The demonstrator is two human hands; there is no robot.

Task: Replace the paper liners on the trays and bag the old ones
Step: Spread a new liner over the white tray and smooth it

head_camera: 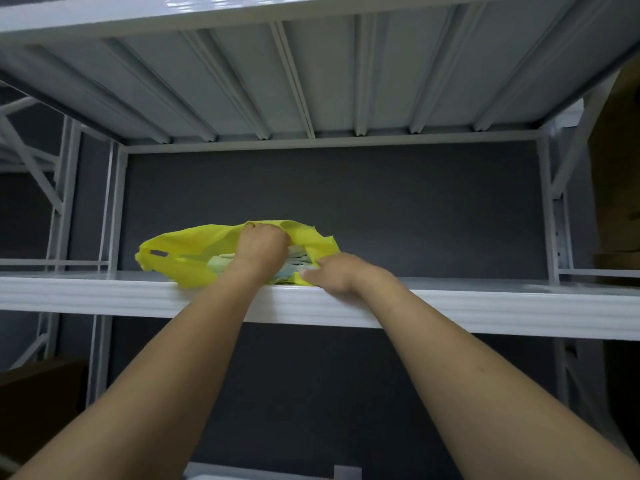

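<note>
Head view: left hand [261,249], fingers curled on bag [194,247] upper lip, likely holding mouth open; right hand [332,275] pinches lower lip at shelf [104,296] edge, steadying; liners [294,263] inside.

white metal shelf [104,296] | ribbed shelf underside [311,81] above | dark wall [346,202] (at the back) | cardboard boxes [616,185] at right

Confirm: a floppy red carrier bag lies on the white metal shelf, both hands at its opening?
Wrong colour: the head view shows the floppy carrier bag is yellow. It does lie on the white metal shelf, left hand and right hand at its opening.
</note>
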